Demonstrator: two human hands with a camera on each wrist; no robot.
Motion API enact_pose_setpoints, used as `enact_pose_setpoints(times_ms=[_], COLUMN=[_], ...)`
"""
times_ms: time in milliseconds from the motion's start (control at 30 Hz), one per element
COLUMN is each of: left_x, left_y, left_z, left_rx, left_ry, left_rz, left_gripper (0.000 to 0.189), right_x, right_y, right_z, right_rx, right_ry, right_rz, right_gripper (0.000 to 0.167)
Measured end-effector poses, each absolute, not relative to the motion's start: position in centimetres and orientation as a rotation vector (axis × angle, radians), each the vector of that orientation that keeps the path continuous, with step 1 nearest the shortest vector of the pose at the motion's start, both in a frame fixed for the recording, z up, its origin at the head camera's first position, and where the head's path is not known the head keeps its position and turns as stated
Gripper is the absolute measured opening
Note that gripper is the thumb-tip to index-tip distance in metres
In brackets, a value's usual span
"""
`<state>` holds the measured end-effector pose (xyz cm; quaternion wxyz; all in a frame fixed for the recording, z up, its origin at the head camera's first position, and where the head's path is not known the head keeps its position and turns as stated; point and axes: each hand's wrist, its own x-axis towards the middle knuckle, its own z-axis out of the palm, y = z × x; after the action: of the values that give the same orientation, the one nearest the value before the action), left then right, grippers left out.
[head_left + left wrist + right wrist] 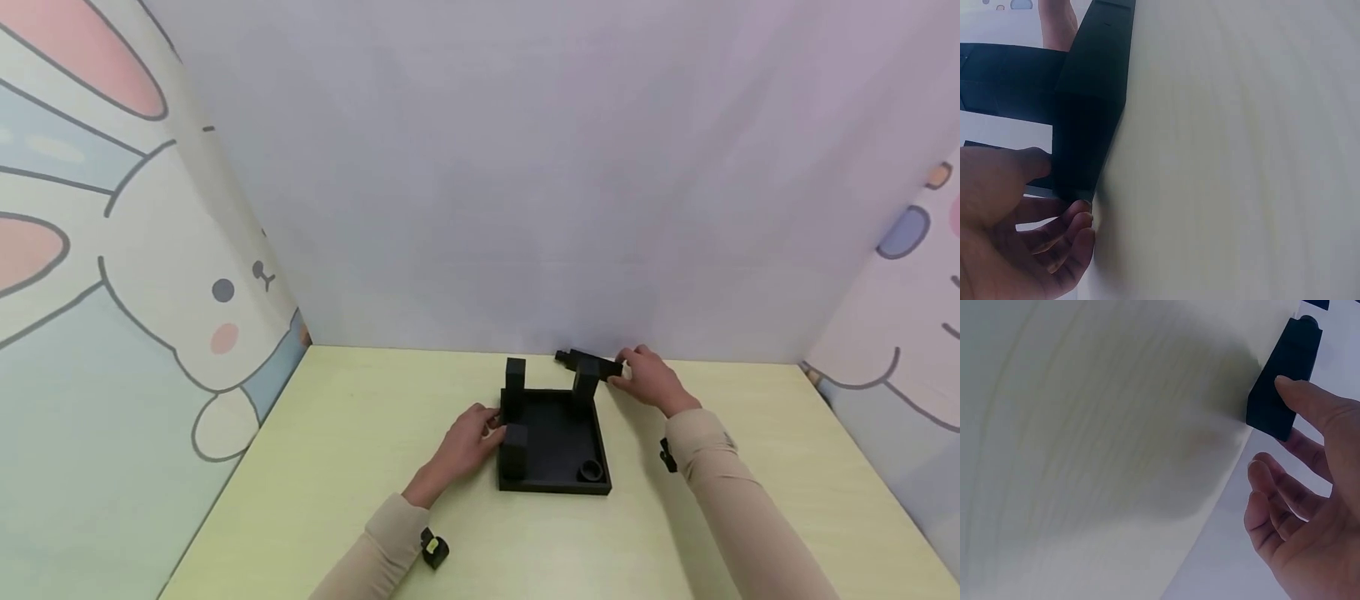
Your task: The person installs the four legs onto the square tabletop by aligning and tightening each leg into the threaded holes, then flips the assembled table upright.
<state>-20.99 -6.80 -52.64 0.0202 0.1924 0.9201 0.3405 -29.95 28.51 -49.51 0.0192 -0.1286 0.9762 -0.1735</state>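
A black square tabletop with a raised rim lies upside down on the pale work surface. Block-like legs stand up from three of its corners, including the front left leg. The near right corner bears a round socket. My left hand grips the tabletop's left side, thumb by the front left leg and fingers curled at the edge. Beyond the far right corner, my right hand pinches a loose black table leg by its wide end, between thumb and forefinger. A round stub shows at its narrow end.
The yellowish work surface meets a pale curtain-like backdrop at its far edge, close behind the loose leg. Cartoon-printed panels flank both sides. A dark strapped device sits on each sleeve, such as the left one.
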Motion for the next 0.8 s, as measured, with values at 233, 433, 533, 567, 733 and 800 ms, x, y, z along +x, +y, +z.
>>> enact_pose_setpoints(times_ms=[233, 433, 533, 567, 733, 800], left_x=[-21.1, -21.0, -21.0, -21.0, -21.1, -21.1], left_y=[-6.7, -6.9, -6.8, -6.8, -6.8, -6.8], left_z=[-52.6, -52.5, -52.6, -52.6, -52.8, -52.9], left_rx=[0.599, 0.59, 0.592, 0.592, 0.592, 0.588], left_ry=[2.859, 2.857, 2.858, 2.859, 2.867, 2.865], left_rz=[1.025, 1.038, 1.038, 1.035, 1.025, 1.028], left_gripper=[0.029, 0.032, 0.032, 0.031, 0.03, 0.029], right_x=[-29.3, -28.7, -28.3, -28.2, -27.3, -27.0], right_y=[29.6, 29.9, 30.1, 30.2, 30.3, 30.3], right_z=[-49.3, -48.5, -48.2, -48.1, -47.3, -47.0], right_rx=[-0.414, -0.433, -0.421, -0.414, -0.398, -0.395], right_ry=[3.043, 3.085, 3.106, 3.115, 3.182, 3.208], right_rz=[-0.527, -0.567, -0.601, -0.611, -0.651, -0.671], right_gripper=[0.045, 0.045, 0.045, 0.045, 0.045, 0.045])
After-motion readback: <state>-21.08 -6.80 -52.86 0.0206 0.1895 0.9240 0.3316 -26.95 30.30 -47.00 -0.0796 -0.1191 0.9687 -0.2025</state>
